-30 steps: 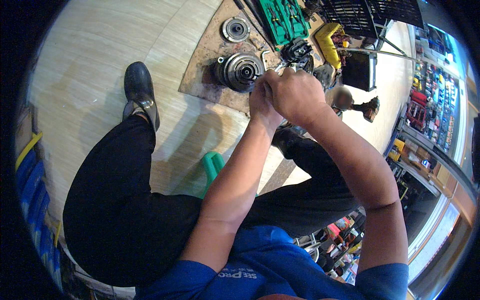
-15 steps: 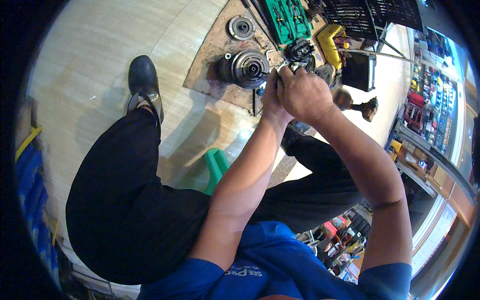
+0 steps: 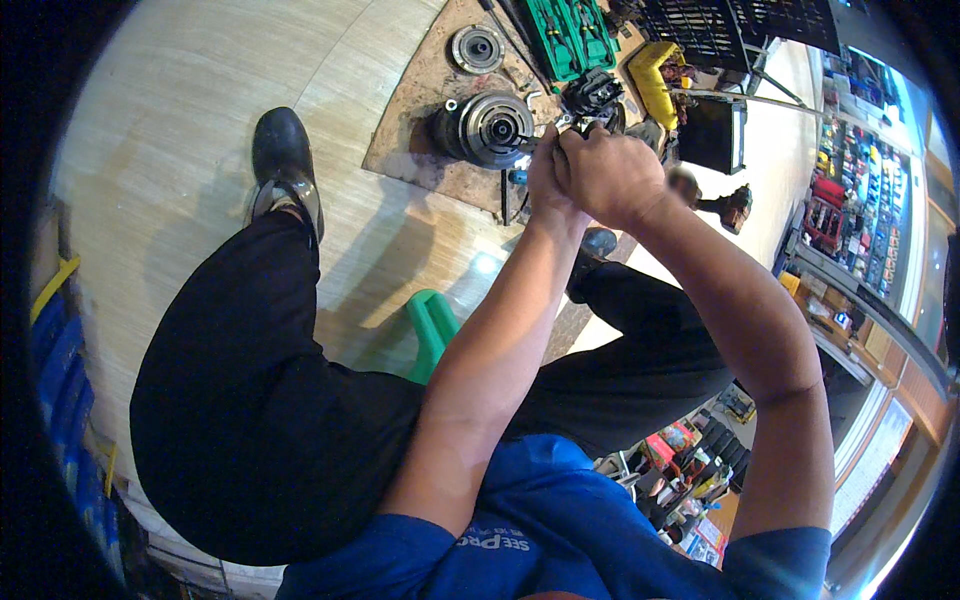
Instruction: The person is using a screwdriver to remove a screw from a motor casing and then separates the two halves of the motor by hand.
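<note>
A round machine part with a grooved metal pulley (image 3: 496,128), looking like a compressor, rests on a stained board. My left hand (image 3: 553,180) and my right hand (image 3: 617,172) are pressed together just right of it, fingers closed around a dark tool that looks like pliers (image 3: 526,144). The tool's narrow end reaches the right side of the pulley face. Its handles are mostly hidden inside my hands, so how far the jaws are spread cannot be seen. A loose round metal disc (image 3: 477,49) lies on the board beyond the pulley.
A green tool case (image 3: 570,38) lies at the far edge, beside dark parts (image 3: 594,92) and a yellow object (image 3: 655,80). A cordless power tool (image 3: 735,208) is on the floor at right. A green plastic stool (image 3: 432,325) shows between my legs.
The board and its contents appear shifted slightly up and left in the picture. My hands stay clasped together by the pulley, moved only a little.
</note>
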Tool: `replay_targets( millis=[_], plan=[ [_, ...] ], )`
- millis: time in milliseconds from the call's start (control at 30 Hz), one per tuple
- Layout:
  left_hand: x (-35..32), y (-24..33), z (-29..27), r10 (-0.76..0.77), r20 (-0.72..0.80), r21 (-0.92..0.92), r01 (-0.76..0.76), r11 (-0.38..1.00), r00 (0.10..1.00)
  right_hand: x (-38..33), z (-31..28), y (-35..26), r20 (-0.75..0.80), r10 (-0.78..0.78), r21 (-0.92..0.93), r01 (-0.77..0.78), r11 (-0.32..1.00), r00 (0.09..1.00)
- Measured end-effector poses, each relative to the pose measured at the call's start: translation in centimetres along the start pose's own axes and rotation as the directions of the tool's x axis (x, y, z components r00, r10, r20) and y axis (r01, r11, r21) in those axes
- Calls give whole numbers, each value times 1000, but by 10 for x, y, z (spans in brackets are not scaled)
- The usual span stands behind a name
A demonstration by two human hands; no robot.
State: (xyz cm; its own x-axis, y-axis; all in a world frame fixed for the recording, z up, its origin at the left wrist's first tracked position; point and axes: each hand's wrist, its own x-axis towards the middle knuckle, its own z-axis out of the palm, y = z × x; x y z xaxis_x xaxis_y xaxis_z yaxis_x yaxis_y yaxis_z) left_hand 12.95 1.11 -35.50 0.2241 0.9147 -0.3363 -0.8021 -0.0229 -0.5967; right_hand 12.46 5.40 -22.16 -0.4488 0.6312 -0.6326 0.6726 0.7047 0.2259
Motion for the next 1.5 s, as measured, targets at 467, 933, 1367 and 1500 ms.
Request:
replay_targets(
  millis=[467,933,1367,1500],
  plan=[
    [5,-2,-6,98,-15,85,-96,992,995,-4,-10,-1,26,-2,65,1,998,1000],
    [-1,0,7,36,52,8,-36,999,998,-1,-8,2,26,-8,69,6,998,1000],
    [5,0,0,74,10,147,-75,986,997,-2,-5,4,34,3,76,-6,997,999],
    [6,5,-9,14,122,70,-23,997,992,-1,-6,1,67,3,76,-9,997,998]
  ],
)
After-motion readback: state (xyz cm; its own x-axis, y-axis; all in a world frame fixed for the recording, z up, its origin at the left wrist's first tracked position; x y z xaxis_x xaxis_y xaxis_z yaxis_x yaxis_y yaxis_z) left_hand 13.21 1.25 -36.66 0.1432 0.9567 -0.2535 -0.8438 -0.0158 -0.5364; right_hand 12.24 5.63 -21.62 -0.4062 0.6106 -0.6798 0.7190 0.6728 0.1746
